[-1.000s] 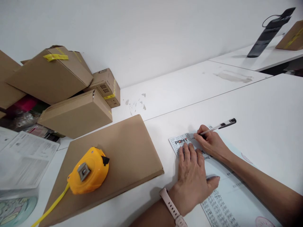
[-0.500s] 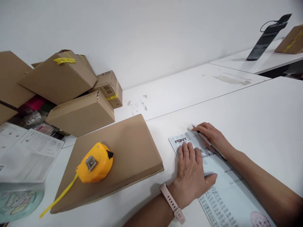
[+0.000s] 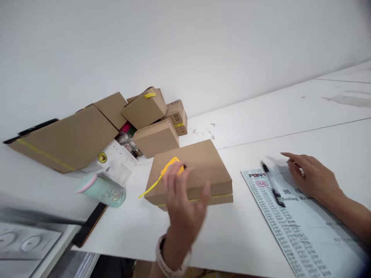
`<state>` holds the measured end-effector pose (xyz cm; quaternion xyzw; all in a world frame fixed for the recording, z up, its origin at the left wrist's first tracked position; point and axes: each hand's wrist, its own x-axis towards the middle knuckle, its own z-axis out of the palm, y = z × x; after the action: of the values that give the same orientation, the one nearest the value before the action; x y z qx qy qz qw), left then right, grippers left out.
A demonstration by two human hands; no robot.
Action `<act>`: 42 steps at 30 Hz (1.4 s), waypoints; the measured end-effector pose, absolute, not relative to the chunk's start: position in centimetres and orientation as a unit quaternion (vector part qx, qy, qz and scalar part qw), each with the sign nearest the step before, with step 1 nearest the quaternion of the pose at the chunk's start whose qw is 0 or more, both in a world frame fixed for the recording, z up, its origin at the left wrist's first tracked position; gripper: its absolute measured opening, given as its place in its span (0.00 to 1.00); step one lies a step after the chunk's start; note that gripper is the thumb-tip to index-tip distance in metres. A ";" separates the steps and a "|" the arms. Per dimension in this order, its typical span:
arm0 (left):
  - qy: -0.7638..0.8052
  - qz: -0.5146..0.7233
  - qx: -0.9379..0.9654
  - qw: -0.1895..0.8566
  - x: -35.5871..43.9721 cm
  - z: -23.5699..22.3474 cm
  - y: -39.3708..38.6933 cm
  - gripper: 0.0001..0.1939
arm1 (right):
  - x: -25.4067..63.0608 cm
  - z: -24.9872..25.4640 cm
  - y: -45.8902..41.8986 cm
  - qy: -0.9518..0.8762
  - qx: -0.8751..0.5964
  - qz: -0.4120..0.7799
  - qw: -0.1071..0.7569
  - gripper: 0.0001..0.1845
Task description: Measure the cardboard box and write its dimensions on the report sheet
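Observation:
My left hand [image 3: 187, 202], a little blurred by motion, is raised over the near side of a closed cardboard box [image 3: 199, 162]. Its fingers are apart, and they partly cover a yellow tape measure [image 3: 171, 165] on the lid; whether they touch it I cannot tell. The tape's yellow end sticks out to the left. At the right, my right hand [image 3: 315, 177] hovers at the edge of a light blue printed report [image 3: 304, 227], index finger stretched and the others loosely bent around nothing. A black-and-clear pen [image 3: 272, 184] lies on the report, apart from that hand.
Several cardboard boxes [image 3: 156, 137] are stacked against the wall at the back left. Before them lie printed papers [image 3: 123, 162] and a mint tumbler [image 3: 101, 189] with a pink rim. The white table's front edge [image 3: 130, 256] runs along the bottom.
The pen has left my right hand and lies on the report. My left hand has moved off the report leftward to the tape measure. The view has swung left.

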<state>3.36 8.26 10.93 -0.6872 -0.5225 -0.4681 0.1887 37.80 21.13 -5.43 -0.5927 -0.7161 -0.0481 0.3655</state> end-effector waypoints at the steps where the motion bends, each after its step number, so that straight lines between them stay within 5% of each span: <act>1: -0.562 -0.448 -0.672 0.178 1.3 11.0 8.5 0.21 | 37.4 -4.9 20.9 -0.701 -0.599 -0.070 0.380 0.20; 6: -0.685 -0.419 -0.593 -0.065 -4.3 10.5 9.7 0.43 | 34.2 0.5 19.1 -0.686 -0.566 -0.100 0.446 0.16; 11: -0.659 -0.490 -0.549 -0.155 -3.4 10.7 10.6 0.41 | 29.0 7.1 16.6 -0.713 -0.495 -0.008 0.496 0.16; 19: -0.486 -0.572 -0.514 -0.415 -2.8 13.8 8.4 0.30 | 20.1 13.7 14.5 -0.673 -0.392 0.525 0.344 0.36; 22: -0.475 -0.559 -0.506 -0.453 -3.4 14.5 8.3 0.27 | 17.2 14.7 14.1 -0.643 -0.337 0.626 0.285 0.39; 27: -0.487 -0.549 -0.490 -0.470 -5.3 14.2 8.7 0.25 | 15.1 14.7 14.3 -0.620 -0.366 0.641 0.266 0.38; 34: -0.533 -0.576 -0.451 -0.424 -13.4 14.5 10.9 0.28 | 20.3 12.0 20.2 -0.579 -0.424 0.543 0.435 0.31; 42: -0.575 -0.518 -0.451 -0.444 -19.8 12.6 12.7 0.28 | 20.4 7.8 21.4 -0.628 -0.540 0.433 0.355 0.27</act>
<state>-19.78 12.73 12.58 -0.4510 -0.5754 -0.5184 -0.4436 20.41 21.36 7.83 -0.5398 -0.6284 0.4330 0.3553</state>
